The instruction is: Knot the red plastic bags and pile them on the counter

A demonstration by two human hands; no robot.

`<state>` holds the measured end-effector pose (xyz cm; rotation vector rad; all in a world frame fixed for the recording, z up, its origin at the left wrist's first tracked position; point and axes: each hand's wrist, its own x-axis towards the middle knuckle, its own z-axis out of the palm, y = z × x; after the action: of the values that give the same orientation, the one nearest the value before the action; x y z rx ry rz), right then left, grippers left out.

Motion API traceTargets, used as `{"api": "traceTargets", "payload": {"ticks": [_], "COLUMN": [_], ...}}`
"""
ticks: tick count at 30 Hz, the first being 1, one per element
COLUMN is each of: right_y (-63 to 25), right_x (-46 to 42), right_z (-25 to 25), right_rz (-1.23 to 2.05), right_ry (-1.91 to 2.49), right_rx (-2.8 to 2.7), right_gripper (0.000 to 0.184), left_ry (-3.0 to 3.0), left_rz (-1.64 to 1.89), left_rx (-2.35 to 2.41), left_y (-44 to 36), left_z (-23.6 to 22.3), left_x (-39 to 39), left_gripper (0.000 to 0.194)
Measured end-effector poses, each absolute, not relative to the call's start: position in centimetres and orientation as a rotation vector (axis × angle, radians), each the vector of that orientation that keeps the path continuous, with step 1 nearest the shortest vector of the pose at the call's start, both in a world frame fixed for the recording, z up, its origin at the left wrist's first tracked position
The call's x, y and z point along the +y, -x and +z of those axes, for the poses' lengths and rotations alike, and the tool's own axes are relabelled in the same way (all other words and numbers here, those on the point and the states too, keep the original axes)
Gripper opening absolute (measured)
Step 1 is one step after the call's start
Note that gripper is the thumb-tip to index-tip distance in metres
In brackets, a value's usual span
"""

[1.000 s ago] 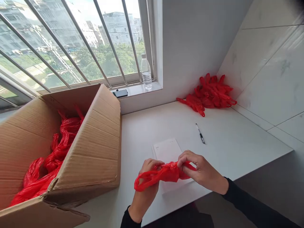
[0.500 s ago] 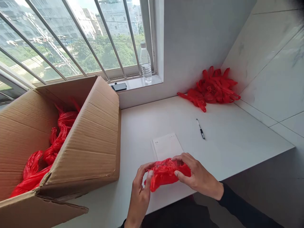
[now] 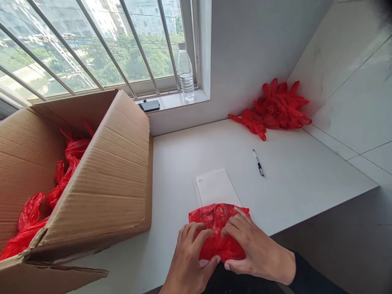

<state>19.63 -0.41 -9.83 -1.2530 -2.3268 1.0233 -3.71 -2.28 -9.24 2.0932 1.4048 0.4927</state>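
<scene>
A thin red plastic bag [image 3: 216, 213] is held at the table's near edge, partly spread and crinkled. My left hand [image 3: 190, 254] grips its left side, fingers curled over the top and thumb at the near edge. On the other side my right hand [image 3: 253, 244] holds the bag in the same way, the two thumbs close together. The bag's far edge overlaps the near end of a white notebook [image 3: 216, 185] that has small marks on its page. Beyond, to the right, lies a black-capped pen [image 3: 259, 164].
A tall open cardboard box [image 3: 113, 175] on the left contains several red bags [image 3: 69, 169]. More red bags [image 3: 277, 108] are heaped in the far right corner against the wall. On the windowsill are a water bottle [image 3: 186, 73] and a phone [image 3: 150, 105].
The red bag has gone from a bunched bundle to a wider, flatter spread. My hands have shifted nearer to me, their fingers now over its top. The view has tilted slightly.
</scene>
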Motion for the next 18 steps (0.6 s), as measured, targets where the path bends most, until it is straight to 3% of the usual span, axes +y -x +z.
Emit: {"api": "traceTargets", "payload": {"ticks": [4,9,12,15,18], "right_y": [-19.8,-20.0,-19.9,-19.9,-20.1], "right_x": [-0.6,-0.2,-0.1,0.0,0.3], "right_z": [-9.8,-8.9,-8.7,-8.9,-9.1], "right_rz": [1.035,1.029,0.995,0.901,0.835], "right_ry": [1.240,1.243,1.212,1.172,1.229], "right_rx": [-2.401,-2.334,-2.302,-2.285,-2.157], "right_gripper": [0.020,0.006,0.013,0.004,0.009], "left_ry": [-2.063,-1.715,-1.452,-1.369,-1.274], "left_rz": [0.558,0.762,0.834,0.861,0.925], "left_rx": [1.402,1.480,1.553,1.610,1.702], "left_y": [3.9,3.2,3.0,3.3,4.0], "left_z": [-10.0,-9.2,-8.5,-8.6,-9.0], "left_x": [-2.2,-1.8,-1.5,-1.0,-0.6], "left_gripper": [0.004,0.018,0.027,0.034,0.035]}}
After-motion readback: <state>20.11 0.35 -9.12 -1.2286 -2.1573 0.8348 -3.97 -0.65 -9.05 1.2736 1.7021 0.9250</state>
